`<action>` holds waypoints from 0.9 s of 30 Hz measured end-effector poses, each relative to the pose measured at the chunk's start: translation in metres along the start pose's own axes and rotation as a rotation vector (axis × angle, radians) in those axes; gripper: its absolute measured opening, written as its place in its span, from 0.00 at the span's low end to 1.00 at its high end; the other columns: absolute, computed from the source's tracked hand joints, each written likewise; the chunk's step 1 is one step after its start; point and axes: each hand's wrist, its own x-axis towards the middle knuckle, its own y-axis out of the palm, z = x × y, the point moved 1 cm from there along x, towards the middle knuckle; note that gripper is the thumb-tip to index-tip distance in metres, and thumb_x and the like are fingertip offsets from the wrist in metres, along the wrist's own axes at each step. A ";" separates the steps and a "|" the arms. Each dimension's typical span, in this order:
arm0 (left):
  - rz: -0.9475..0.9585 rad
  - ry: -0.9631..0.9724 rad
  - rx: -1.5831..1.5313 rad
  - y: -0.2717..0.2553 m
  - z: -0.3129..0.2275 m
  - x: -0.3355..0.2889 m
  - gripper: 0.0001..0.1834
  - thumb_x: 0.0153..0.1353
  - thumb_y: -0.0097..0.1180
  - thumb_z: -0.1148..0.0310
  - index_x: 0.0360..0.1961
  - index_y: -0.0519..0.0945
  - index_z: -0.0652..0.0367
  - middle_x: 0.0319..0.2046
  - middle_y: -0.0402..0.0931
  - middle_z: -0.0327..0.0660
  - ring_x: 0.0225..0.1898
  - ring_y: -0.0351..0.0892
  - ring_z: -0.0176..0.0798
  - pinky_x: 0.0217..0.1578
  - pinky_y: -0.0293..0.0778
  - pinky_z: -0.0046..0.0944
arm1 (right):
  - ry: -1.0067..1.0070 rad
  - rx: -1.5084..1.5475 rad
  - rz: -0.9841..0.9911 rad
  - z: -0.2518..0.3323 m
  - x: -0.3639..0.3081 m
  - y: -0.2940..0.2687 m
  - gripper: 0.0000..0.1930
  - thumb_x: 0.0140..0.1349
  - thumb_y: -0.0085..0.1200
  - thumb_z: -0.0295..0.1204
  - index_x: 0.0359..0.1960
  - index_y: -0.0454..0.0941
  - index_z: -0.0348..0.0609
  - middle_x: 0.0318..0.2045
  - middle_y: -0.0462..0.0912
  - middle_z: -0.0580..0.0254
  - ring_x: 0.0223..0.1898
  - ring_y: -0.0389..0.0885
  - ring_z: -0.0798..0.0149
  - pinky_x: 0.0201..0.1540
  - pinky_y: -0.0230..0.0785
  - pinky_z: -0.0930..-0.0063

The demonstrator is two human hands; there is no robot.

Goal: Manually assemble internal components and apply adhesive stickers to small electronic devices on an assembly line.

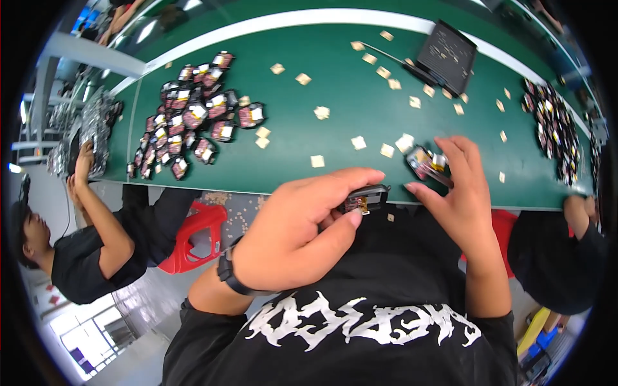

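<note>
My left hand [293, 228] is closed around a small black-cased electronic unit [365, 201], held just off the table's near edge. The unit's open side shows a reddish board and a gold-coloured part; my fingers hide the rest. My right hand [460, 193] has thumb and fingers spread around a second small unit [420, 161] lying near the edge. That one shows a dark frame, a reddish board and a yellow part. A greyish strip lies between it and my palm; I cannot make out what it is.
On the green table [290, 128], a heap of similar units [193, 112] lies left, another heap [552, 128] right. Small pale square pieces [317, 161] are scattered about. A black tray [445, 58] and a screwdriver-like tool [389, 56] lie at the back. People sit on both sides.
</note>
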 end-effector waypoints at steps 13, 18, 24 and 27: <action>-1.110 0.152 0.783 -0.170 0.075 -0.033 0.10 0.66 0.61 0.74 0.47 0.85 0.64 0.38 0.81 0.43 0.37 0.80 0.36 0.38 0.74 0.34 | -0.012 0.087 -0.064 -0.008 0.002 0.011 0.22 0.48 0.71 0.23 0.45 0.76 0.36 0.49 0.74 0.54 0.41 0.80 0.56 0.40 0.75 0.68; -1.251 -0.012 0.781 -0.225 0.098 -0.029 0.13 0.61 0.65 0.67 0.42 0.85 0.65 0.35 0.82 0.50 0.35 0.81 0.47 0.39 0.75 0.42 | 0.085 0.161 -0.062 -0.010 -0.001 0.007 0.22 0.48 0.71 0.21 0.45 0.76 0.34 0.48 0.72 0.56 0.41 0.77 0.60 0.37 0.71 0.72; -1.288 -0.199 0.691 -0.258 0.127 -0.025 0.15 0.62 0.66 0.63 0.41 0.83 0.66 0.28 0.82 0.41 0.31 0.81 0.37 0.35 0.77 0.40 | 0.080 0.141 -0.092 -0.010 -0.003 0.008 0.22 0.48 0.71 0.21 0.45 0.76 0.34 0.48 0.73 0.55 0.40 0.76 0.60 0.38 0.70 0.72; -1.173 -0.317 0.779 -0.257 0.117 -0.025 0.15 0.61 0.66 0.63 0.43 0.84 0.64 0.32 0.82 0.45 0.35 0.82 0.40 0.38 0.77 0.41 | 0.081 0.134 -0.094 -0.009 -0.005 0.006 0.22 0.48 0.71 0.21 0.46 0.76 0.34 0.48 0.73 0.55 0.39 0.76 0.62 0.37 0.69 0.72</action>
